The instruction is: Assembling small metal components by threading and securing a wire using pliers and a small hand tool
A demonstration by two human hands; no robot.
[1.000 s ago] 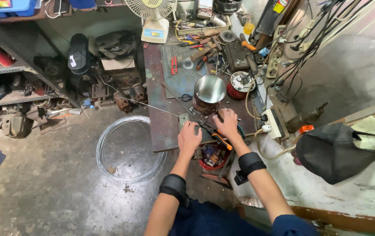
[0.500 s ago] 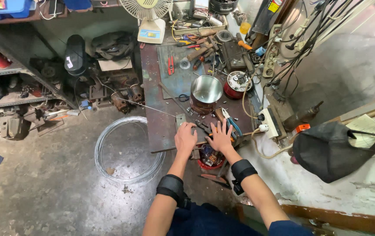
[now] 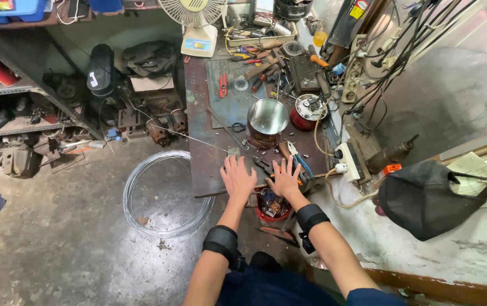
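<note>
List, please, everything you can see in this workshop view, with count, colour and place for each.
metal pot: one, silver, mid workbench, beyond the hands
round red part: one, red with a pale top, right of the pot
pliers: one, blue handles, just beyond the right hand
red-handled tool: one, red, far side of the bench
workbench: one, dark rusty metal, centre
table fan: one, cream, far end of the bench
wire coil: one, grey, on the floor left of the bench
black bag: one, black, on the ledge at right
left hand: flat on the bench edge, black wrist band
right hand: flat on the bench edge, black wrist band
</note>
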